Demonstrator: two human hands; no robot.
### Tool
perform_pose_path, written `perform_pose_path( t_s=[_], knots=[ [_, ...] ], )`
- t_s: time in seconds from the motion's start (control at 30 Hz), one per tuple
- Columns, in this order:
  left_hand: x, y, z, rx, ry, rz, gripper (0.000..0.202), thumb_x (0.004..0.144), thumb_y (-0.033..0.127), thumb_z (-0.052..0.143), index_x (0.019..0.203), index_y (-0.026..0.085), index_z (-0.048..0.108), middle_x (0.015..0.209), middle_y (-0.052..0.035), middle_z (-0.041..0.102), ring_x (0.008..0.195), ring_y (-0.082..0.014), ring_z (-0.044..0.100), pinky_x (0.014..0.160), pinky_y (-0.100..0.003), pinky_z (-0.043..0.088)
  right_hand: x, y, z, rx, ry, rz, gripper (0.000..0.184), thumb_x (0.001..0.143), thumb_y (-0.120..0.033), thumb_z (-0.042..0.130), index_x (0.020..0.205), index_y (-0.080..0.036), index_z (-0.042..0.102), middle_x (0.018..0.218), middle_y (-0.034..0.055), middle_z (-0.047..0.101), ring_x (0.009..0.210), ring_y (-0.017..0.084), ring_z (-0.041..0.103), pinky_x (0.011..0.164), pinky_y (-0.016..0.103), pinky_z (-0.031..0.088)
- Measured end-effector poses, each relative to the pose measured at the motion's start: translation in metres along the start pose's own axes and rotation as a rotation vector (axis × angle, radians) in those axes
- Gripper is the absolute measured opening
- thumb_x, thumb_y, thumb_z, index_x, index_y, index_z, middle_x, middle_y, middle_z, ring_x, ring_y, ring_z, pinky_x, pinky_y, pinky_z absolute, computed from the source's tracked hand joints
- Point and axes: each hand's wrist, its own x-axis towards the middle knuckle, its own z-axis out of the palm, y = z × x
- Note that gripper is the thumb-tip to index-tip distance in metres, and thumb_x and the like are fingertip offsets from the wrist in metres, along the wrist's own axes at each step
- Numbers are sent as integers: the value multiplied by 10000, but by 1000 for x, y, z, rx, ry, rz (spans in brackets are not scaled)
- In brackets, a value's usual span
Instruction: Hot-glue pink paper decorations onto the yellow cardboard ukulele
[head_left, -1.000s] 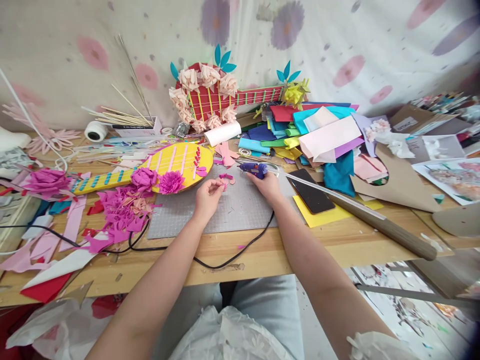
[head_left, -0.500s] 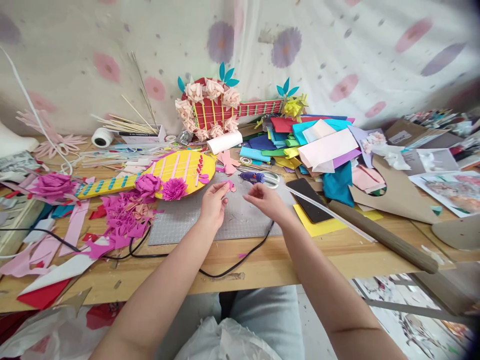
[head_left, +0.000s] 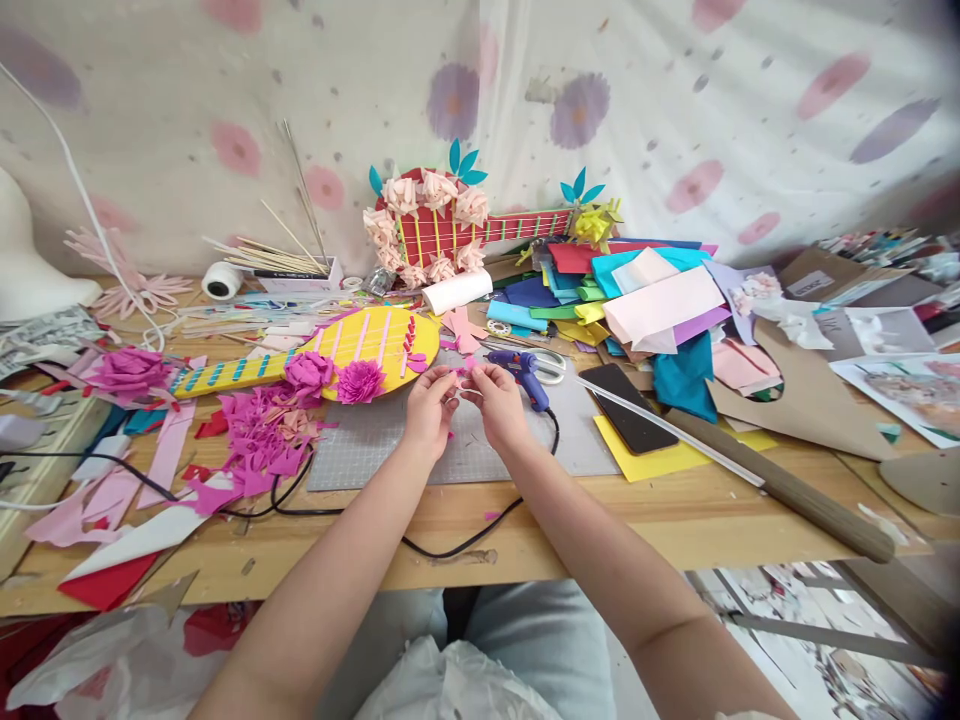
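My left hand (head_left: pixel 430 408) and my right hand (head_left: pixel 496 400) meet over the grey cutting mat (head_left: pixel 375 445), fingers pinched together on a small pink foam piece (head_left: pixel 463 372). A blue glue gun (head_left: pixel 525 368) lies on the mat just right of my right hand, its black cord (head_left: pixel 420 535) trailing over the table's front edge. Just beyond my left hand lies a yellow foam guitar (head_left: pixel 360 338) with magenta flowers (head_left: pixel 360 381) on it.
A heap of coloured foam sheets (head_left: pixel 645 295) and a red guitar with peach roses (head_left: pixel 439 228) stand at the back. A black phone (head_left: pixel 626 405), scissors (head_left: pixel 551 365) and a long stick (head_left: pixel 780 485) lie at the right. Pink scraps (head_left: pixel 255 445) cover the left.
My right hand let go of the glue gun, which now lies on the mat, and moved left to join my left hand on the pink piece. The view tilted slightly.
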Motion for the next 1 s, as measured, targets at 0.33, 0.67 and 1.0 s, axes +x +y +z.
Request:
perform_pose_path(
  t_s=[0.33, 0.67, 1.0],
  knots=[
    [10, -9, -26, 377, -182, 231, 66, 627, 210, 435, 669, 188, 481, 613, 21, 482, 530, -85, 429, 532, -224, 368, -8, 18, -11, -129, -131, 197, 373, 580, -429, 717, 702, -206, 444, 709, -37, 478, 696, 111, 519, 581, 275, 531],
    [-35, 75, -37, 728, 11, 1374, 150, 665, 208, 557, 709, 222, 414, 712, 12, 433, 686, -137, 471, 671, -299, 420, 1, 2, -15, -145, -108, 106, 289, 649, -365, 710, 686, -189, 483, 696, -30, 523, 683, 99, 580, 655, 297, 569],
    [24, 131, -60, 1070, 296, 1029, 347, 727, 179, 560, 1036, 216, 407, 740, 26, 538, 767, -139, 571, 802, -314, 463, 19, -38, 10, -400, -237, -6, 185, 718, -266, 681, 697, -175, 521, 583, -7, 626, 545, 99, 622, 517, 207, 518]
  ],
)
